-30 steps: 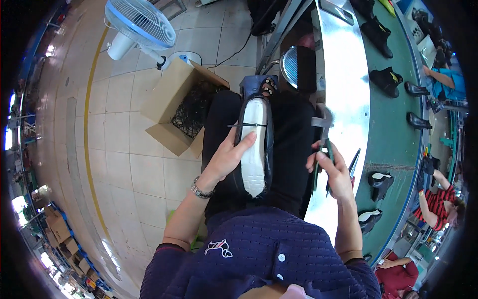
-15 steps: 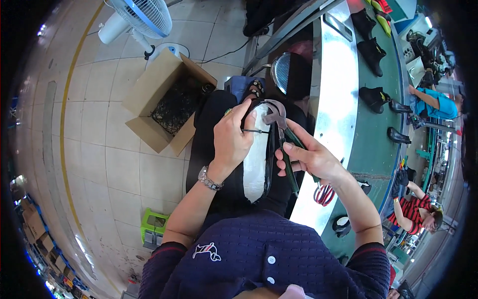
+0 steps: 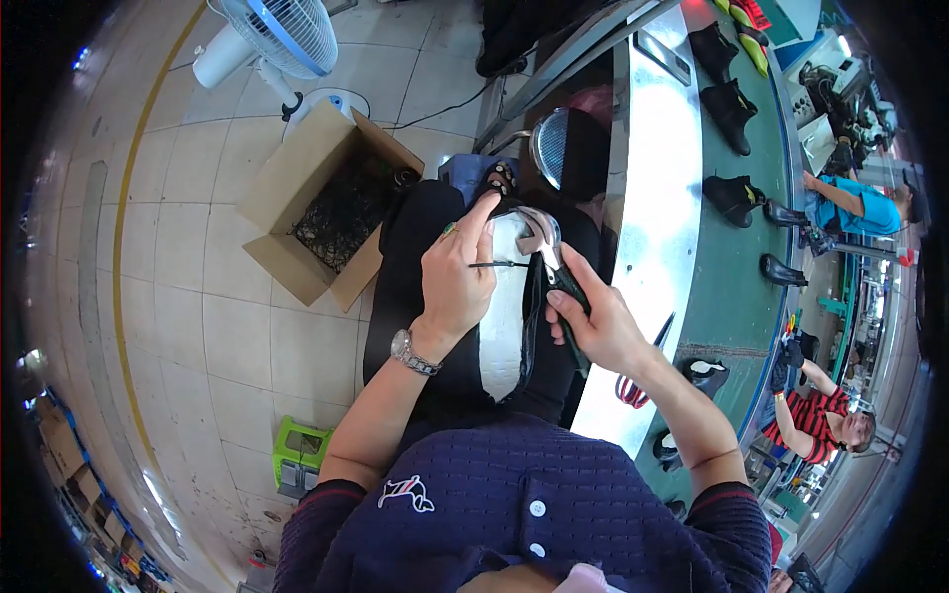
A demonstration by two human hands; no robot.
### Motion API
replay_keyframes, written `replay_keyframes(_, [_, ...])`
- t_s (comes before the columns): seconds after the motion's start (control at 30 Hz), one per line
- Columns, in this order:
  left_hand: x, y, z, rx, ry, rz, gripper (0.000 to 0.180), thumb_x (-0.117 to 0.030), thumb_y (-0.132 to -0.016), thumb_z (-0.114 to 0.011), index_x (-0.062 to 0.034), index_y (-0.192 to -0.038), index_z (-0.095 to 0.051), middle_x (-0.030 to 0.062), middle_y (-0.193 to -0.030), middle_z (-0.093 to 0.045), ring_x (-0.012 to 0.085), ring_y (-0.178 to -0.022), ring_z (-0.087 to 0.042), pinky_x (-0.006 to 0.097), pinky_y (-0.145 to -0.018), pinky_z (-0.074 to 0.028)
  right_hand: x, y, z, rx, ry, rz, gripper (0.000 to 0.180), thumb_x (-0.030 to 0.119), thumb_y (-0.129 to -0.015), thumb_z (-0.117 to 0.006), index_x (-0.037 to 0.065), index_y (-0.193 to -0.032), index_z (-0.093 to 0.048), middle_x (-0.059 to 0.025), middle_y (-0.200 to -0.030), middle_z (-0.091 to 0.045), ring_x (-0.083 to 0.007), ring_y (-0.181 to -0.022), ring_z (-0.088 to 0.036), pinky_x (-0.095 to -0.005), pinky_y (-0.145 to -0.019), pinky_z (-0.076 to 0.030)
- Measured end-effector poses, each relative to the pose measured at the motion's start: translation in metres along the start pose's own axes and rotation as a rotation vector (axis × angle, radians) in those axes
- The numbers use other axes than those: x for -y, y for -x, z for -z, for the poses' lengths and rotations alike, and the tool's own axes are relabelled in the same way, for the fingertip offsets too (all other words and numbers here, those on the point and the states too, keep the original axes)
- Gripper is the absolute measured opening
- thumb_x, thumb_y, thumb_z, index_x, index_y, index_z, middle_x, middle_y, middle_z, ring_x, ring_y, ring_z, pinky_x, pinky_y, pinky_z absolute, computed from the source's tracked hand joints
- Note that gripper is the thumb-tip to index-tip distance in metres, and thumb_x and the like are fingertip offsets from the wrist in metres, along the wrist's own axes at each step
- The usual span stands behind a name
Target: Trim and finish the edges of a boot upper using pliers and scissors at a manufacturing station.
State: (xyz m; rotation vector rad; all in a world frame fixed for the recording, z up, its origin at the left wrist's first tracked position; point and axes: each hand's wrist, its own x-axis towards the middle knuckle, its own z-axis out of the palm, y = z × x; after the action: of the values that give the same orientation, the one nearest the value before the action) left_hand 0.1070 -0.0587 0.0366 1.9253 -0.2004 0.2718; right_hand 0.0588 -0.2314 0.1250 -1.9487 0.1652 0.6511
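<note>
Swung inward, the right hand (image 3: 603,326) clenches pincers (image 3: 547,249) over the shoe (image 3: 502,341) the left hand (image 3: 456,284) grasps.

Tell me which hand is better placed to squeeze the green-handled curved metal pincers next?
Probably the right hand: it holds the pincers, whose metal head is over the white underside of the long black shoe. The left hand lies along the shoe's left side.

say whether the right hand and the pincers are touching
Touching. The head view shows it: the right hand is wrapped around the pincers below their metal head, with its thumb laid on the grip.
</note>
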Motion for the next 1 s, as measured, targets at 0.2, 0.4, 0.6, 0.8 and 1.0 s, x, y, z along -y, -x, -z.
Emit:
replay_keyframes(0.2, [0.008, -0.006, 0.014, 0.187, -0.169, -0.232, 0.041, 0.009, -0.076, -0.056, -0.0003, -0.116, -0.062, 0.0188, -0.106, -0.067, 0.0325, -0.091, -0.067, 0.037, -0.079, -0.054, 0.021, 0.0, 0.025, 0.072, 0.67, 0.074, 0.058, 0.009, -0.097, -0.052, 0.007, -0.149, -0.025, -0.0133, -0.071, -0.066, -0.027, -0.065, -0.068, -0.0359, -0.067, -0.054])
replay_keyframes(0.4, [0.009, -0.003, 0.018, 0.291, -0.303, -0.218, 0.048, 0.011, -0.069, -0.055, -0.0007, -0.115, -0.062, 0.0196, -0.12, -0.062, 0.0325, -0.097, -0.065, 0.038, -0.083, -0.054, 0.06, 0.0, 0.038, 0.181, 0.762, -0.012, 0.058, 0.008, -0.096, -0.052, 0.008, -0.148, -0.028, -0.0142, -0.073, -0.067, -0.029, -0.067, -0.068, -0.0384, -0.065, -0.053])
replay_keyframes(0.6, [0.009, -0.006, 0.013, 0.257, -0.228, -0.232, 0.045, 0.011, -0.071, -0.054, -0.0012, -0.114, -0.062, 0.0193, -0.118, -0.063, 0.0323, -0.096, -0.065, 0.038, -0.084, -0.054, 0.007, -0.021, -0.008, -0.188, 0.649, 0.187, 0.072, 0.006, -0.091, -0.054, 0.013, -0.152, -0.016, -0.0213, -0.068, -0.063, -0.0393, -0.065, -0.066, -0.0472, -0.062, -0.053])
replay_keyframes(0.8, [0.013, -0.002, 0.019, 0.194, -0.193, -0.198, 0.036, 0.01, -0.077, -0.054, -0.0018, -0.11, -0.063, 0.0181, -0.115, -0.065, 0.0325, -0.099, -0.065, 0.039, -0.084, -0.053, 0.055, -0.001, 0.005, -0.265, 0.391, 0.339, 0.065, 0.004, -0.091, -0.056, 0.01, -0.149, -0.028, -0.022, -0.074, -0.065, -0.0377, -0.063, -0.066, -0.0414, -0.062, -0.055])
replay_keyframes(1.0, [0.017, -0.005, 0.011, 0.187, -0.173, -0.228, 0.028, 0.005, -0.084, -0.056, -0.0016, -0.109, -0.062, 0.017, -0.11, -0.067, 0.0331, -0.097, -0.066, 0.039, -0.083, -0.053, 0.009, -0.014, -0.011, -0.151, 0.774, 0.186, 0.075, 0.007, -0.091, -0.057, 0.012, -0.152, -0.014, -0.0193, -0.061, -0.062, -0.0385, -0.057, -0.064, -0.0456, -0.056, -0.052])
